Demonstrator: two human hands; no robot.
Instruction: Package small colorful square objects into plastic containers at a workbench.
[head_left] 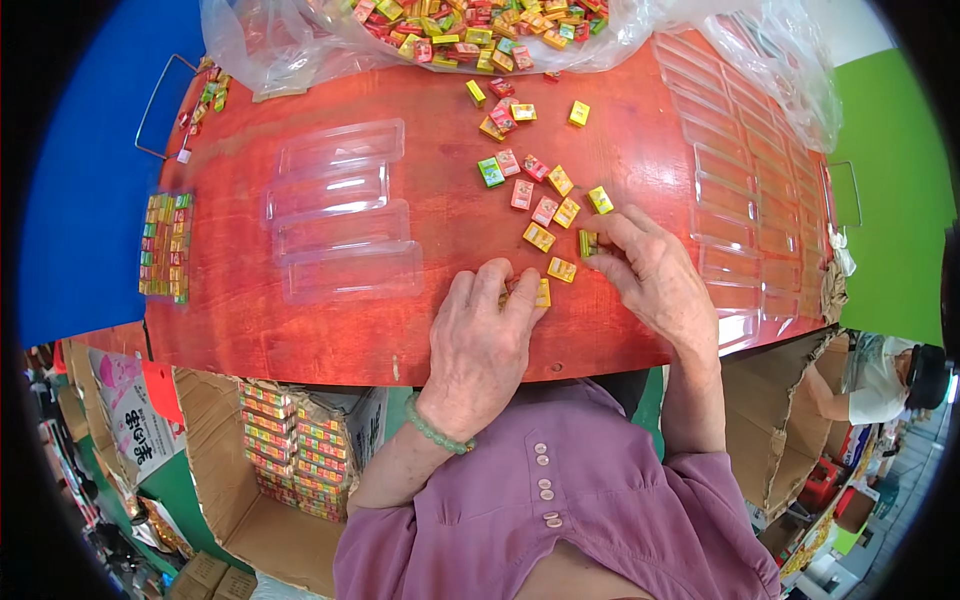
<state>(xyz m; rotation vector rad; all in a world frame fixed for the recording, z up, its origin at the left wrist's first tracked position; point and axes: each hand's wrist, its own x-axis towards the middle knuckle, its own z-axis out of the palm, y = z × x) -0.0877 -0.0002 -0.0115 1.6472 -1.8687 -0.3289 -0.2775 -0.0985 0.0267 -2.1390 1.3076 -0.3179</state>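
Right grip (655,272) is pinching a boxy yellow-green carton (586,243); left grip (483,328) curls over a small yellow box (543,293), can't tell if clamped. Shiny clear-plastic trays (335,195) farther left.

Two hands (482,335), one bracelet (437,434), four trays (340,232) at left, dozens of small boxes (539,237).

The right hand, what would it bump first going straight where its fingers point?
Past the little box it pinches, the right hand would probably meet the yellow box just up and left, beside a pink box. Height is hard to judge, so it might pass over.
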